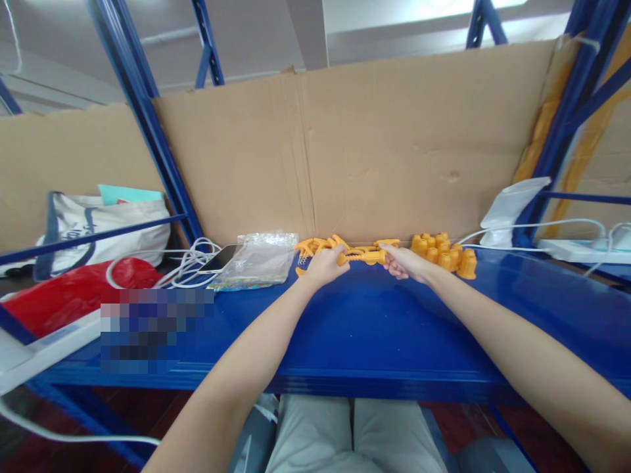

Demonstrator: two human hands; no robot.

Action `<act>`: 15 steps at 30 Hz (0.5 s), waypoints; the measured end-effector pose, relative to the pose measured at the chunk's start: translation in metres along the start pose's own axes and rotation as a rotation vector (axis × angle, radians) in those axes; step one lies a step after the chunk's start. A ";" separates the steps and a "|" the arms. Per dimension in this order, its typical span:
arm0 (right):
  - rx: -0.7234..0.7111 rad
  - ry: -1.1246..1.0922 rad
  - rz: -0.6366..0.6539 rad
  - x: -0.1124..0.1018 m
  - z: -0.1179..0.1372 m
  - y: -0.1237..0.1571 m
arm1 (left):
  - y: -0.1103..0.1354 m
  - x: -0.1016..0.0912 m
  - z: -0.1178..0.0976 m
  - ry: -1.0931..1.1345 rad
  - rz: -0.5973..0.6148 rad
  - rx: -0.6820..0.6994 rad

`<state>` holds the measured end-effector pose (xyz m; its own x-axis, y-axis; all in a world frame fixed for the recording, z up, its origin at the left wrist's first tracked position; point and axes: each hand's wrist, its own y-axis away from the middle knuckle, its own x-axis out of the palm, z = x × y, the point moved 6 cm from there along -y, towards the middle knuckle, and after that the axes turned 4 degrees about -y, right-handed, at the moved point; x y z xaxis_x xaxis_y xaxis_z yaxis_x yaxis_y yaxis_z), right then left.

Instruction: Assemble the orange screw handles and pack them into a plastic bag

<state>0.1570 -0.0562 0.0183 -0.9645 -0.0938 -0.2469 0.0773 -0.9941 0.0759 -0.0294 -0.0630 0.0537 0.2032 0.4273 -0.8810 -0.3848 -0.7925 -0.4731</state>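
Both my hands are stretched out toward the back of the blue table (355, 328). Between them is a long orange-yellow plastic part (367, 257) with a ribbed shaft. My left hand (328, 263) is closed around its left end, and my right hand (400, 261) pinches its wider right end. More orange plastic pieces (310, 247) lie behind and to the left of my left hand. Several orange cup-shaped parts (446, 253) stand grouped just right of my right hand. My fingers partly hide both ends of the held part.
Clear plastic bags (263, 259) lie left of the pieces, beside a phone (220, 258) and white cables (192, 263). A red bag (118, 276) and a white tote (113, 223) sit further left. Cardboard (384, 151) walls the back; blue posts (557, 138) stand at the sides.
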 end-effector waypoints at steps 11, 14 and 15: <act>0.186 -0.039 0.083 0.008 -0.005 0.008 | -0.001 0.002 0.000 -0.005 0.011 0.019; 0.212 -0.018 0.096 0.007 -0.009 0.005 | -0.001 0.003 0.001 -0.009 0.014 0.021; 0.219 -0.010 0.102 0.007 -0.010 0.003 | -0.002 0.004 0.001 -0.012 0.017 0.022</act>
<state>0.1532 -0.0609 0.0069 -0.9571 -0.1918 -0.2173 0.1193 -0.9440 0.3077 -0.0286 -0.0599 0.0512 0.1858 0.4194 -0.8886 -0.4081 -0.7897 -0.4580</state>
